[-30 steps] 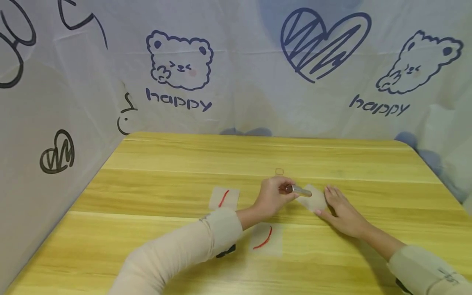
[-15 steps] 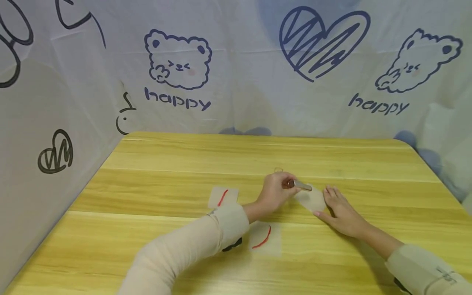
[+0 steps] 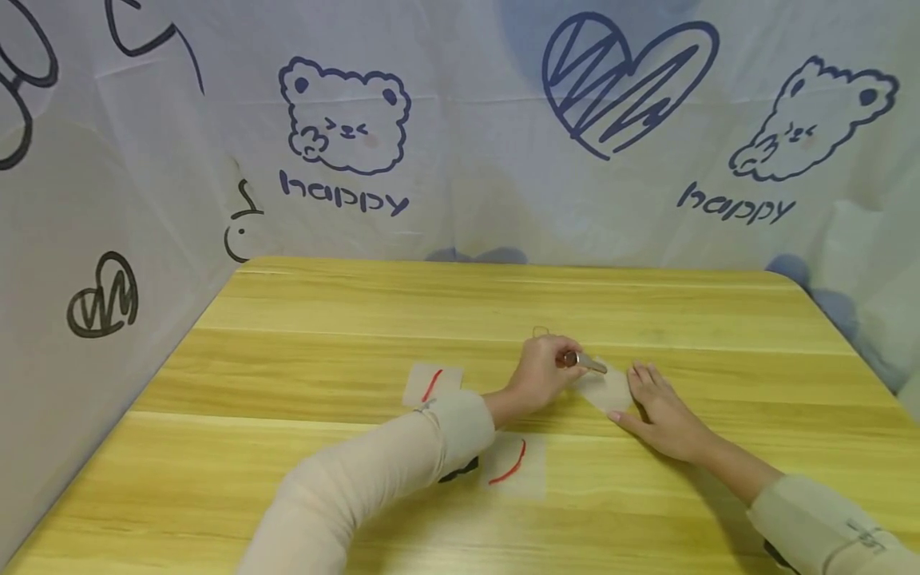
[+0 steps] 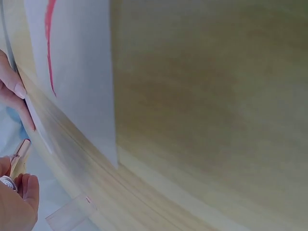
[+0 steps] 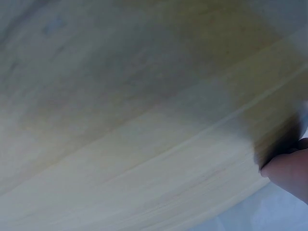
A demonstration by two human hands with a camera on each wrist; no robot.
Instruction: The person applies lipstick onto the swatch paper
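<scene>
My left hand (image 3: pixel 541 371) pinches a short shiny brown-and-silver tube, lipstick-like (image 3: pixel 585 362), between thumb and fingers. It tilts down to the right, its far end over a small white paper square (image 3: pixel 606 393); whether it touches the paper I cannot tell. My right hand (image 3: pixel 664 417) lies flat on the table at the paper's right edge, thumb and fingertips against it. A second paper square (image 3: pixel 449 391) with a red stroke lies left of my left hand. Another paper square (image 3: pixel 533 467) with a curved red stroke lies nearer, beside the left sleeve.
A wood-grain table (image 3: pixel 287 319) carries everything. Beyond my left hand, a small thin rounded-square outline (image 3: pixel 541 331) shows on the tabletop. White cloth (image 3: pixel 460 160) with printed bears and hearts hangs behind the table and along its left side.
My left hand, still holding the tube, has shifted slightly right and away from me. My right hand stays at the paper's edge; the whole view has drifted a little.
</scene>
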